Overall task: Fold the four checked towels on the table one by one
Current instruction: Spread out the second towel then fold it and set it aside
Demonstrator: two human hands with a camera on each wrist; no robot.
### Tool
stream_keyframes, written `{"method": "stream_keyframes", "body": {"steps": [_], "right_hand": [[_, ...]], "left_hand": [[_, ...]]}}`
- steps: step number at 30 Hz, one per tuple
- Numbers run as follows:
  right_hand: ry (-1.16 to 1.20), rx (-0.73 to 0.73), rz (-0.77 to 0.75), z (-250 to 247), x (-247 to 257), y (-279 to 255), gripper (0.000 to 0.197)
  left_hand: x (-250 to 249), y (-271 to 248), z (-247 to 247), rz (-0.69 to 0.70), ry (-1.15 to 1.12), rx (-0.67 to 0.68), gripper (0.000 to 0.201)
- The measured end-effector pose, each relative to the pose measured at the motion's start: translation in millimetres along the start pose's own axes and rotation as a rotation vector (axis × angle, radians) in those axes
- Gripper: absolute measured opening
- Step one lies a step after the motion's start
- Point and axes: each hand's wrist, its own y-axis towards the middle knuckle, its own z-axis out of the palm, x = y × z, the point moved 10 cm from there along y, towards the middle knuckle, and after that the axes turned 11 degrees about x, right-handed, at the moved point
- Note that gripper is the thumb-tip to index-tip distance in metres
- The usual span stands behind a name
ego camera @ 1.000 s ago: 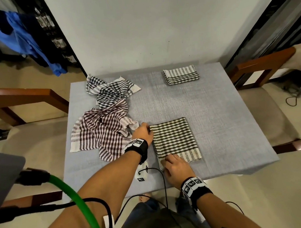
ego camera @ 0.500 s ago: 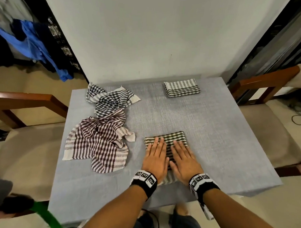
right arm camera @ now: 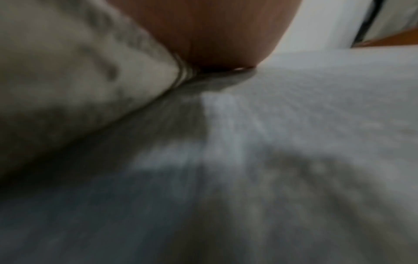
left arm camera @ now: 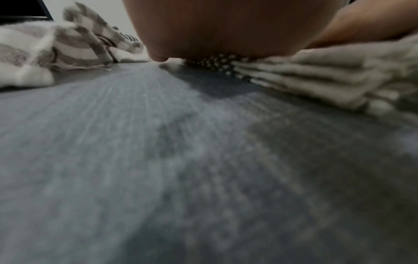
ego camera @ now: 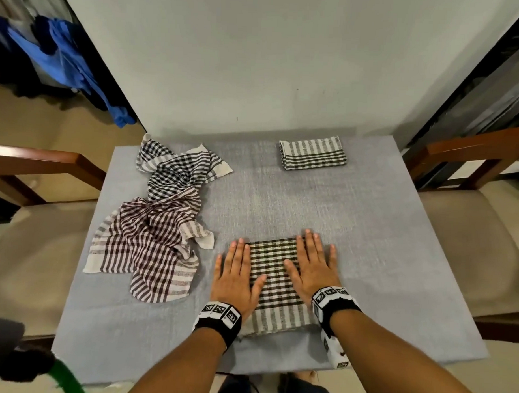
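Observation:
A folded green-and-white checked towel (ego camera: 274, 282) lies near the table's front edge. My left hand (ego camera: 235, 272) lies flat on its left side and my right hand (ego camera: 311, 265) flat on its right side, fingers straight. The left wrist view shows the towel's stacked edge (left arm camera: 316, 80) under my palm; the right wrist view shows it blurred (right arm camera: 68, 80). A second folded towel (ego camera: 312, 152) sits at the back right. A crumpled black-and-white towel (ego camera: 177, 167) and a crumpled maroon-and-white towel (ego camera: 144, 245) lie on the left.
The table carries a grey cloth (ego camera: 368, 244). Wooden chairs stand at the left (ego camera: 47, 165) and right (ego camera: 474, 151). A white wall rises behind the table. Blue clothing (ego camera: 66, 57) hangs at the back left.
The green towel went from a wide rectangle to a narrower fold. My hands lay together on its middle half a second ago; now they have slid apart to its left and right sides.

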Motion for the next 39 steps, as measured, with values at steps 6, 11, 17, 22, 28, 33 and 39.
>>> {"method": "stream_keyframes", "body": {"steps": [6, 11, 17, 22, 28, 33, 39], "right_hand": [[-0.015, 0.028, -0.033, -18.4, -7.6, -3.1, 0.080], [-0.021, 0.042, -0.306, -12.4, 59.0, -37.8, 0.084], [-0.013, 0.027, -0.265, 40.1, 64.4, -59.8, 0.076], [-0.059, 0.046, -0.167, 40.1, 10.7, -61.5, 0.074], [0.017, -0.001, 0.018, 30.6, -32.2, -83.1, 0.079], [-0.031, -0.008, -0.218, 17.0, 38.8, -85.1, 0.082], [-0.008, 0.052, -0.097, 53.4, 44.9, -79.9, 0.076]], "left_hand": [[-3.1, -4.5, -11.9, -0.011, 0.006, -0.025, 0.074], [-45.3, -21.6, -8.0, 0.083, 0.025, -0.024, 0.069], [-45.8, -45.3, 22.6, -0.011, -0.041, -0.009, 0.071], [-29.3, -52.0, 21.4, -0.158, -0.099, 0.000, 0.072], [-12.2, -70.4, 14.3, -0.132, -0.090, -0.020, 0.076], [-55.8, -73.9, 10.2, 0.128, -0.014, -0.007, 0.069], [-35.8, -77.3, 27.4, 0.042, -0.043, 0.053, 0.069]]}}
